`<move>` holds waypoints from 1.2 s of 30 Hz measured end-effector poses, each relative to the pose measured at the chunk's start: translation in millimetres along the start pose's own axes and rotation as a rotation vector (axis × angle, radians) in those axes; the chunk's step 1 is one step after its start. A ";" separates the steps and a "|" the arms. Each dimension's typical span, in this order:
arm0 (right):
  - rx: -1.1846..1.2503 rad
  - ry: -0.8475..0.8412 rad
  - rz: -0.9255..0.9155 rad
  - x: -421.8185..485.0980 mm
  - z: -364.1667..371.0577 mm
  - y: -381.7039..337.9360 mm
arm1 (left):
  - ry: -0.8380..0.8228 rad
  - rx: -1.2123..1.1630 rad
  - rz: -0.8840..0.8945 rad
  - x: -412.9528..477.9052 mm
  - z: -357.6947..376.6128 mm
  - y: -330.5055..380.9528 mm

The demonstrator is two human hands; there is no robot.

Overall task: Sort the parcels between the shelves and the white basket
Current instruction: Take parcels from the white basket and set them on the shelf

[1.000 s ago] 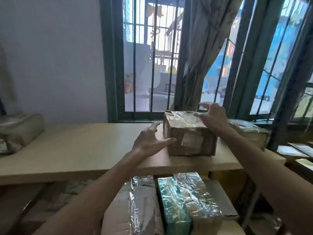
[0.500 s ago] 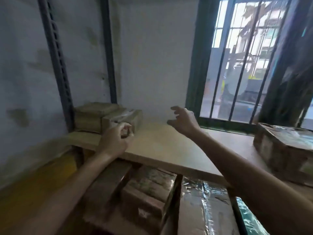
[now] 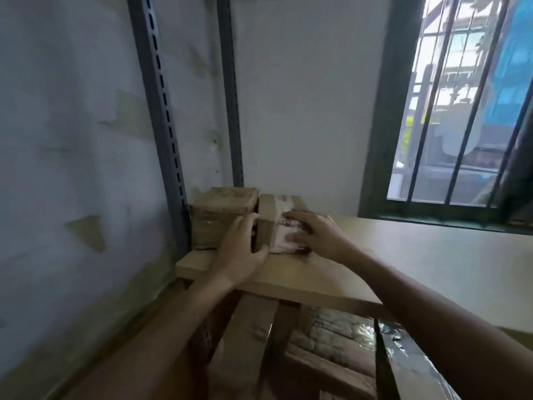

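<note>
Head camera shows 2 hands clasping the taped parcel (image 3: 268, 210) at the left end of the top shelf (image 3: 403, 255). The left hand (image 3: 242, 251) curls round its near left corner; the right hand (image 3: 315, 236) lies bent over its taped top. A brown parcel (image 3: 220, 217) sits just beside it, by the grey upright (image 3: 164, 111).

Red marks on parcel tape (image 3: 284, 226), illegible.
</note>
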State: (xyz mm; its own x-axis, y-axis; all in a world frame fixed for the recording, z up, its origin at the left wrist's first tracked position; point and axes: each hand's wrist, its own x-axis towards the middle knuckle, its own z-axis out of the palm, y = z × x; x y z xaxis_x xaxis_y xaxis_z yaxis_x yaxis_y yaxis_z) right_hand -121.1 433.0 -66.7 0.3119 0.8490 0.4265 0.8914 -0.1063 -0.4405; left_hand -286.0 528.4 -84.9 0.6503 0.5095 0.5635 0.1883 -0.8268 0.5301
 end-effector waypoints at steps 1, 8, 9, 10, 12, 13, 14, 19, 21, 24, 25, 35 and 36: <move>0.042 0.017 0.035 -1.2 -6.7 0.6 | -0.004 -0.017 0.043 0.8 -0.2 0.8; 0.670 0.011 0.226 -12.1 -114.9 -5.4 | 0.030 -0.162 0.217 29.1 1.7 18.1; 0.722 -0.006 0.231 -14.6 -126.1 -6.4 | 0.019 -0.167 0.197 34.1 3.6 18.2; 0.745 -0.030 0.225 -17.0 -135.2 -7.7 | 0.009 -0.172 0.187 38.5 5.9 18.9; 0.730 -0.029 0.227 -20.1 -145.3 -11.7 | -0.021 -0.245 0.167 44.9 9.1 21.6; 0.713 0.005 0.260 -20.6 -147.8 -12.7 | -0.044 -0.303 0.159 47.5 10.7 24.3; 0.701 0.050 0.298 -20.8 -149.0 -12.6 | -0.061 -0.344 0.156 49.2 12.9 27.3; 0.850 0.201 0.256 -21.2 -145.1 -13.9 | -0.127 -0.497 0.108 50.5 26.5 41.9; 0.896 0.250 0.198 -20.3 -143.1 -12.6 | -0.151 -0.577 0.090 48.8 28.9 47.4; 0.917 0.256 0.169 -20.6 -141.1 -7.6 | -0.188 -0.608 0.059 50.0 34.4 49.2; 0.927 0.254 0.177 -22.2 -140.6 -5.7 | -0.213 -0.613 0.055 49.6 35.0 49.5; 0.446 0.592 0.232 -56.0 -125.5 -5.3 | -0.027 -0.767 -0.063 49.6 67.1 98.6; 0.334 0.555 0.218 -68.2 -126.6 -0.9 | -0.017 -0.773 -0.040 50.0 74.9 113.3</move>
State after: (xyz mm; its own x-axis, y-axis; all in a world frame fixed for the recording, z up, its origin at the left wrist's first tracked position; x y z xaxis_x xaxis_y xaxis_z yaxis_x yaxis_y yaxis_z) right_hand -101.6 309.7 4.7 0.6745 0.4258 0.6031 0.6677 -0.0032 -0.7444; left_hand -177.1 442.4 -44.2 0.6666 0.5264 0.5278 -0.3509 -0.4032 0.8452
